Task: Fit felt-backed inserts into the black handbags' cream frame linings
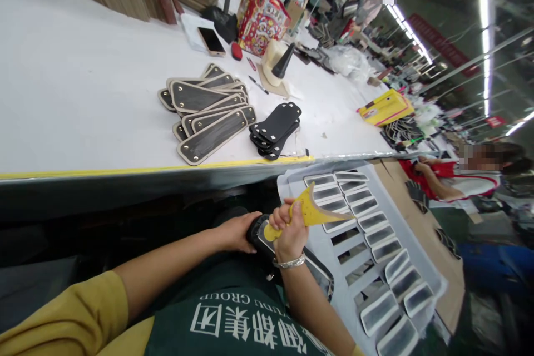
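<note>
My right hand (291,231), with a silver bracelet at the wrist, is closed around the narrow part of a yellow tool (316,210). The tool flares to a wide, inward-curved edge with two points, and its rounded end is over a dark oblong panel (319,273) at my lap. My left hand (241,232) grips the near-left end of that panel, fingers partly hidden beneath it. Part of the panel is behind my right wrist. On the white table, grey panels with pale borders and studs (212,136) lie in an overlapping heap, beside stacked black pieces (276,128).
To the right, pale-rimmed grey panels (377,219) lie in rows on a light sheet (429,272). A phone (211,40), a pen (258,84), a cream roll with a black cone (284,61) and a red bag (262,18) occupy the table's back. A co-worker (467,178) sits at right.
</note>
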`<action>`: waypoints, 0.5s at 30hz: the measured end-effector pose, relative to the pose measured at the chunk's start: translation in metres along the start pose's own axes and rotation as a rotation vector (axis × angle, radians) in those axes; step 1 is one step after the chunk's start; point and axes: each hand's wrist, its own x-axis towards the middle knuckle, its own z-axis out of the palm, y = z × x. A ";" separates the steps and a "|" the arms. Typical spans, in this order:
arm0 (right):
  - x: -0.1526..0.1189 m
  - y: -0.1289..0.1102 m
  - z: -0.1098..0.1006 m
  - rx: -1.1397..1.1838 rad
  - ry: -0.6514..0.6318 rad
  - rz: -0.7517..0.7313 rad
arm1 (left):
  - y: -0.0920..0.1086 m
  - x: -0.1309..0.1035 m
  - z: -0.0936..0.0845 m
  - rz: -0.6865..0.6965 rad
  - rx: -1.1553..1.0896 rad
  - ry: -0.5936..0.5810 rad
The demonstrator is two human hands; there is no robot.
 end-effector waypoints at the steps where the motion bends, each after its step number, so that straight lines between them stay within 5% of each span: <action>1: 0.000 -0.003 0.000 -0.003 0.012 -0.018 | 0.000 0.005 -0.002 0.003 0.068 -0.008; 15: 0.005 0.025 0.008 -0.227 -0.035 0.034 | -0.014 0.036 -0.002 0.015 0.473 -0.175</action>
